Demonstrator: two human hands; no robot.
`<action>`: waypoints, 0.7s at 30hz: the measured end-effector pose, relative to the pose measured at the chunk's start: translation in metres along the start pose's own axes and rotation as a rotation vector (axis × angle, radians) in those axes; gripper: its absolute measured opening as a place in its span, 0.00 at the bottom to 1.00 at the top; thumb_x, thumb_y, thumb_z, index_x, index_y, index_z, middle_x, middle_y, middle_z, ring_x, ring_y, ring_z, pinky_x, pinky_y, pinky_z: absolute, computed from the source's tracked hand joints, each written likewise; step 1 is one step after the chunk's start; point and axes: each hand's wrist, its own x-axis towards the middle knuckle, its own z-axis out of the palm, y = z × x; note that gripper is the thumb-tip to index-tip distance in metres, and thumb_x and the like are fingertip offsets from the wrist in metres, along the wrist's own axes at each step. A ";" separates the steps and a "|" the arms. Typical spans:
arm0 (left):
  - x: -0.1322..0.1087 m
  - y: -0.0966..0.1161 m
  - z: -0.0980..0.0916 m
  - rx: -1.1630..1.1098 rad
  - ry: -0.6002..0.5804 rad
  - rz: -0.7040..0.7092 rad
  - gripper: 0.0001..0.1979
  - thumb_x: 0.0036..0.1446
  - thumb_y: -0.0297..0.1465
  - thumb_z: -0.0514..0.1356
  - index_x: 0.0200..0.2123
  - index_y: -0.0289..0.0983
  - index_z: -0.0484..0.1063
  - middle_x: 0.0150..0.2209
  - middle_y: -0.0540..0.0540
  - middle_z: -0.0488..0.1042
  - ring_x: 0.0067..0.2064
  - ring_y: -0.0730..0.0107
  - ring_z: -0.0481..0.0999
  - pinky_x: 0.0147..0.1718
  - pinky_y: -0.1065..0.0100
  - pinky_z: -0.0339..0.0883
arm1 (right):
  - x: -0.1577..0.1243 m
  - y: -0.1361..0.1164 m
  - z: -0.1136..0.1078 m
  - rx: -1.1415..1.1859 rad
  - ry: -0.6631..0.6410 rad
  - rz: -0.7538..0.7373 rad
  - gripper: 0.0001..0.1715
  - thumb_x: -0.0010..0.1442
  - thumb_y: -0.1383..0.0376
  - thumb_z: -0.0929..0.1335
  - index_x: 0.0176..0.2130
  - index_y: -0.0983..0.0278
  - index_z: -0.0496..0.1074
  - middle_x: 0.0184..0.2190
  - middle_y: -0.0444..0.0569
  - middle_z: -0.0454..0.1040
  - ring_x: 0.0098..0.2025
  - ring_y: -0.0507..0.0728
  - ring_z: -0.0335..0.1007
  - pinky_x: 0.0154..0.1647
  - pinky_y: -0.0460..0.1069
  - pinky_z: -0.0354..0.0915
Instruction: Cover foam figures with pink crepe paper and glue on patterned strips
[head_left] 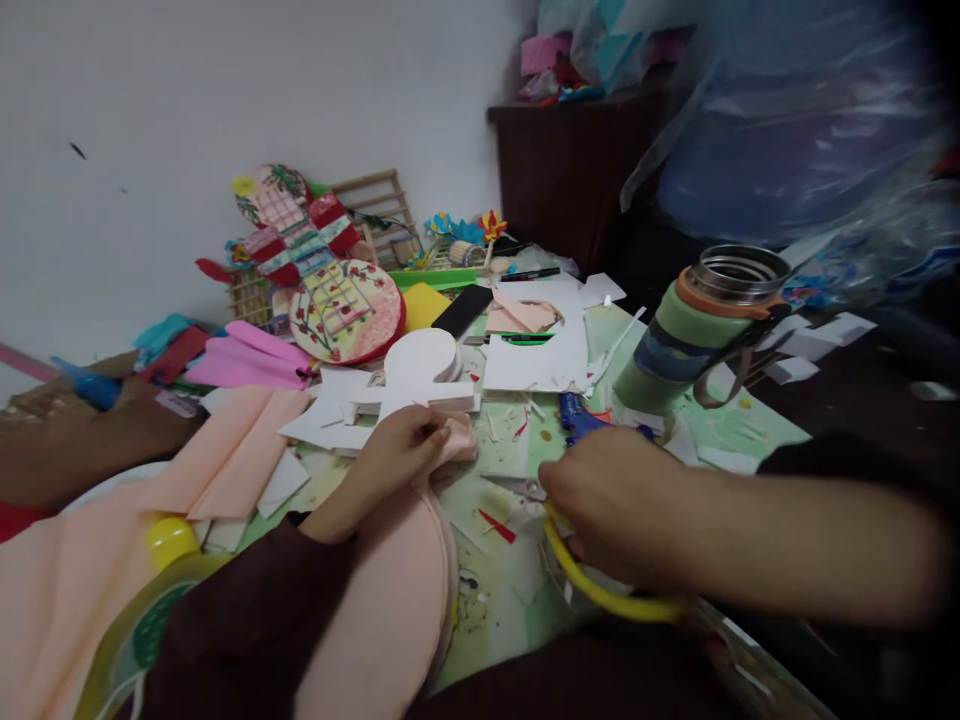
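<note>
My left hand (397,450) is closed, its fingers pinching the crumpled edge of peach crepe paper (459,442). Below it lies a large round piece covered in peach paper (390,610), partly hidden by my dark sleeve. Just beyond the fingers is a white cut-out with a rounded top (421,358). My right hand (615,500) is closed round a pair of scissors with a yellow handle (592,590). The metal blades point left toward the peach paper, apart from it. A blue glue gun (577,415) lies just behind my right hand, partly hidden.
A green flask (675,335) stands uncapped at the right. Decorated round crafts (346,310) lean at the back left. Peach paper sheets (225,450) and a tape roll (150,625) lie at left. White scraps, a black phone (463,312) and red slivers (496,525) are on the table.
</note>
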 end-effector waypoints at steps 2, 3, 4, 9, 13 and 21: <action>0.000 0.004 0.001 0.044 0.035 0.020 0.11 0.56 0.31 0.54 0.34 0.37 0.77 0.41 0.44 0.79 0.42 0.61 0.75 0.43 0.60 0.68 | 0.006 -0.010 0.026 0.019 -0.055 0.008 0.09 0.55 0.68 0.69 0.38 0.68 0.75 0.33 0.60 0.79 0.35 0.67 0.78 0.33 0.56 0.71; 0.000 0.005 0.002 0.064 0.039 0.033 0.11 0.54 0.29 0.54 0.33 0.37 0.77 0.40 0.44 0.79 0.42 0.61 0.74 0.44 0.60 0.67 | 0.011 -0.013 0.040 0.052 -0.025 -0.003 0.10 0.56 0.70 0.68 0.40 0.68 0.75 0.34 0.60 0.79 0.36 0.66 0.78 0.33 0.56 0.70; 0.001 0.006 0.003 0.084 0.038 0.043 0.11 0.53 0.28 0.54 0.32 0.37 0.77 0.38 0.45 0.79 0.42 0.61 0.74 0.44 0.60 0.67 | 0.016 -0.016 0.052 0.088 0.012 -0.010 0.11 0.56 0.72 0.66 0.41 0.68 0.75 0.35 0.60 0.79 0.36 0.66 0.78 0.32 0.55 0.70; 0.004 0.010 0.005 0.188 -0.001 0.067 0.12 0.50 0.25 0.52 0.28 0.36 0.76 0.34 0.45 0.78 0.39 0.63 0.74 0.42 0.62 0.67 | 0.033 -0.017 0.077 0.130 0.093 -0.047 0.15 0.54 0.73 0.68 0.44 0.71 0.73 0.36 0.61 0.78 0.36 0.67 0.78 0.31 0.56 0.70; 0.004 0.012 0.006 0.255 0.009 0.029 0.12 0.51 0.27 0.52 0.27 0.36 0.76 0.34 0.44 0.77 0.39 0.62 0.73 0.39 0.62 0.67 | 0.026 -0.015 0.065 0.107 0.108 -0.041 0.21 0.52 0.71 0.70 0.48 0.71 0.72 0.35 0.62 0.78 0.35 0.67 0.77 0.29 0.55 0.69; 0.003 0.000 0.006 0.303 -0.005 0.046 0.14 0.57 0.28 0.52 0.38 0.36 0.78 0.38 0.42 0.78 0.40 0.60 0.73 0.42 0.58 0.66 | 0.066 -0.007 0.054 0.409 0.675 0.004 0.13 0.62 0.60 0.66 0.43 0.65 0.73 0.39 0.56 0.76 0.42 0.63 0.72 0.39 0.54 0.66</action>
